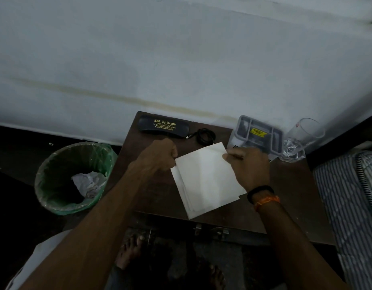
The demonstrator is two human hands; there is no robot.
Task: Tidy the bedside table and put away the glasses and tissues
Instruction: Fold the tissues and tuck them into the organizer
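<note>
A stack of flat white tissues (204,181) lies in the middle of the dark wooden bedside table (155,191). My left hand (158,155) pinches the stack's upper left edge. My right hand (249,166) grips its upper right corner. A black glasses case (163,126) with gold lettering lies shut at the table's back left, against the wall. Whether glasses are inside it cannot be seen.
A coiled black cable (205,136) lies beside the case. A grey compartment organiser (257,132) and a clear glass (300,139) stand at the back right. A green-lined bin (74,176) holding crumpled paper stands left of the table. Striped bedding (348,195) is at right.
</note>
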